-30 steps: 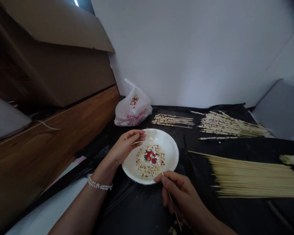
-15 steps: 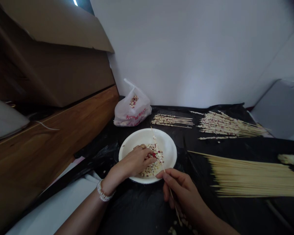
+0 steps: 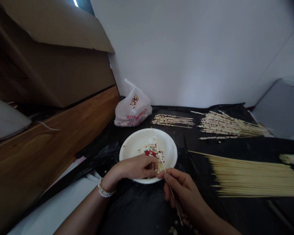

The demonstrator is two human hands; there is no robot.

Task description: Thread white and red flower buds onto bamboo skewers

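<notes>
Pinches a thin wooden skewer (image 3: 154,135) between thumb and forefinger of the right hand (image 3: 183,192), with the other fingers (image 3: 170,195) curled shut under it. Holds it slanted, tip pointing up and away over the plate (image 3: 131,147), butt end running down past the palm toward the near edge of the view. Shows a few small pale bits threaded on the upper part.

Reaches in with the left hand (image 3: 134,168) from the near rim of the plate, fingers (image 3: 150,164) bunched together and bent down. Touches the heap of white and red pieces (image 3: 150,151) right beside the skewer, almost meeting the right thumb. Cannot tell whether a piece is caught between those fingertips. Wears a beaded bracelet (image 3: 103,191) at the wrist.

Sits at a low surface covered with a black plastic sheet (image 3: 142,209), white plate in the middle of it.

To the right, well apart from the plate: a broad pile of bare sticks (image 3: 254,176) lying flat.

Farther back, near the white wall: two bundles of loaded sticks (image 3: 172,120) (image 3: 225,127), and left of them a knotted plastic bag (image 3: 133,111) with red print.

Along the left: a wooden panel (image 3: 51,147), with a cardboard box (image 3: 58,49) above it.
</notes>
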